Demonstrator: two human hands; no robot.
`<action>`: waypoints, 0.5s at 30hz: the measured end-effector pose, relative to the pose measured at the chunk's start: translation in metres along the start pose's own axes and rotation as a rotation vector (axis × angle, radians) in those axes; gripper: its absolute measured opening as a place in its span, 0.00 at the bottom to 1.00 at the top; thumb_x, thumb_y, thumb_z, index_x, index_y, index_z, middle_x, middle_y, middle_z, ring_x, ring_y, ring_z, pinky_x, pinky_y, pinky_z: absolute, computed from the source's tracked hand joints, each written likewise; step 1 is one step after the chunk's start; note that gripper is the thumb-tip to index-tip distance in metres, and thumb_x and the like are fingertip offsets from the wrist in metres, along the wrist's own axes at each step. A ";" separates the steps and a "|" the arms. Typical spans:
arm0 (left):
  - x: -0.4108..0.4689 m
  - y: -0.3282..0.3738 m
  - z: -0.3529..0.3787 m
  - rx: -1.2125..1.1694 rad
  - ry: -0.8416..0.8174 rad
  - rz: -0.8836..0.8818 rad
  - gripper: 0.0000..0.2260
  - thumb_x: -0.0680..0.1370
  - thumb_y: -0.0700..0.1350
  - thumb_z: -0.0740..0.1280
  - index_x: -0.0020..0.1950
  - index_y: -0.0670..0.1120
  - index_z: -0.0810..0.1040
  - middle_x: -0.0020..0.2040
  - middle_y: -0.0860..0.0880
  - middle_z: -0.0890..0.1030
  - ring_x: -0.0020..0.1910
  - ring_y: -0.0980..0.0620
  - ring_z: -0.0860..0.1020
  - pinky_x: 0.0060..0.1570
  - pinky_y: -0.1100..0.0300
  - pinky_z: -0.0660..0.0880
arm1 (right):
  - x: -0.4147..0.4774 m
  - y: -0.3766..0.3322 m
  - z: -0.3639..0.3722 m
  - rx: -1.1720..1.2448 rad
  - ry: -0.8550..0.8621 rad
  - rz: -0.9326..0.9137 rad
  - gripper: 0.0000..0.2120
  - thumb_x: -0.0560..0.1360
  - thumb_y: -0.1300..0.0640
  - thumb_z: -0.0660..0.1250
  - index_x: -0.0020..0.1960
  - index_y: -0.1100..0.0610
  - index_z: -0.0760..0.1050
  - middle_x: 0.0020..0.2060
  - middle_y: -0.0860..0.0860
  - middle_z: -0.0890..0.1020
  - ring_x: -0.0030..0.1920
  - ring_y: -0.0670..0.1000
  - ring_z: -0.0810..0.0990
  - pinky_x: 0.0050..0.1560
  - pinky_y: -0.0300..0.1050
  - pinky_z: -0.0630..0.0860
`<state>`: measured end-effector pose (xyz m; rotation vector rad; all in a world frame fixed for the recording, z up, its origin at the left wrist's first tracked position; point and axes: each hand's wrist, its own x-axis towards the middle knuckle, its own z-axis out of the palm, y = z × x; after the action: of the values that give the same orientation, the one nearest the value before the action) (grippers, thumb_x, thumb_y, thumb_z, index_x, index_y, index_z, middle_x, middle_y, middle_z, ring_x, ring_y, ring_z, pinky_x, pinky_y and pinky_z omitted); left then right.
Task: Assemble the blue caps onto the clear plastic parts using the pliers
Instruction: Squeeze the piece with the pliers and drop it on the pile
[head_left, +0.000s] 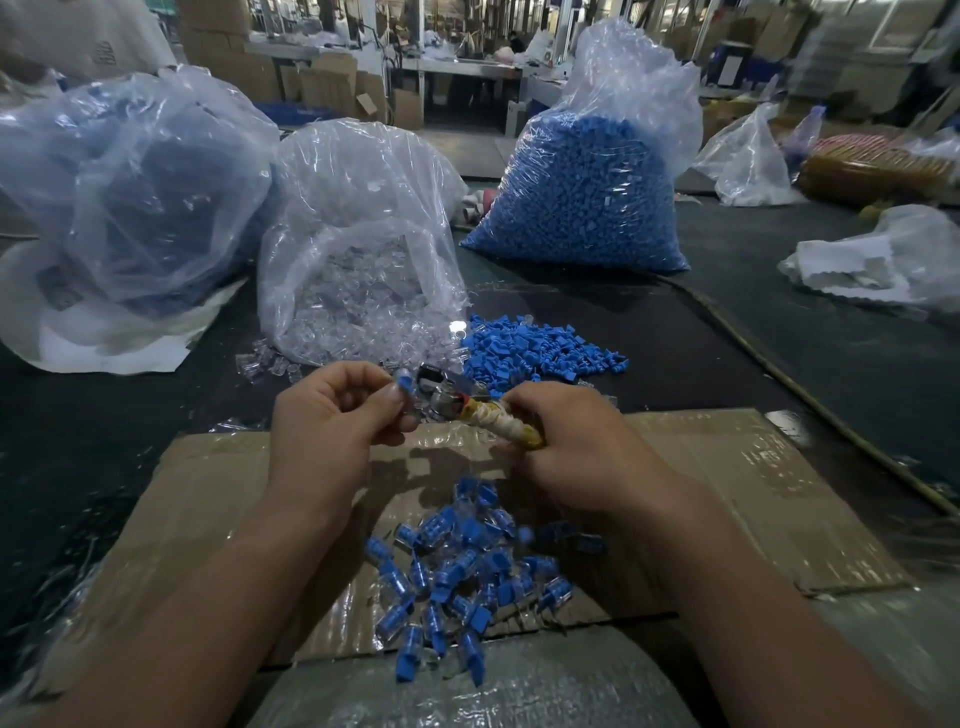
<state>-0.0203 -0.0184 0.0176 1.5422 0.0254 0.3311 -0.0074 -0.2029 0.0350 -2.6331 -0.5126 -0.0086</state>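
Left hand (332, 415) pinches a blue cap (403, 385), right hand (571, 447) grips pliers (452, 397), before a clear-parts bag (363, 171) and a blue-caps bag (634, 78).

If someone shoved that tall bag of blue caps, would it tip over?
Probably not: the bag spreads wide at its base, so it would likely sag. Packed full, it is probably heavy. Its thin, crinkled top should just flop.

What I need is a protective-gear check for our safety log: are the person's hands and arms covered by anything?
No. The left hand and right hand are bare, with no gloves. The left forearm and right forearm are bare too, with no sleeve reaching into the picture. No ring, watch or bracelet shows on either side.
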 end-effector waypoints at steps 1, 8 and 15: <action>0.000 0.001 -0.001 -0.023 0.012 -0.007 0.07 0.73 0.33 0.66 0.38 0.44 0.77 0.30 0.50 0.82 0.29 0.56 0.80 0.30 0.67 0.76 | 0.000 0.002 -0.002 -0.003 -0.011 0.008 0.07 0.72 0.55 0.67 0.50 0.53 0.74 0.43 0.49 0.76 0.44 0.50 0.73 0.42 0.46 0.72; -0.003 0.013 -0.009 -0.046 -0.353 -0.157 0.03 0.63 0.43 0.70 0.33 0.49 0.83 0.30 0.48 0.81 0.26 0.55 0.76 0.26 0.65 0.74 | -0.001 0.009 -0.006 -0.027 -0.113 0.066 0.09 0.69 0.53 0.71 0.48 0.48 0.75 0.41 0.45 0.78 0.41 0.45 0.74 0.39 0.43 0.72; -0.009 0.017 -0.006 0.093 -0.740 -0.245 0.09 0.57 0.47 0.74 0.35 0.47 0.83 0.28 0.46 0.80 0.22 0.57 0.72 0.20 0.68 0.68 | -0.003 0.008 -0.004 -0.084 -0.116 0.073 0.19 0.62 0.45 0.76 0.50 0.47 0.77 0.43 0.43 0.79 0.44 0.44 0.75 0.46 0.45 0.74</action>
<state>-0.0334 -0.0150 0.0326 1.6526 -0.3513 -0.4492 -0.0065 -0.2126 0.0352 -2.7449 -0.4631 0.1494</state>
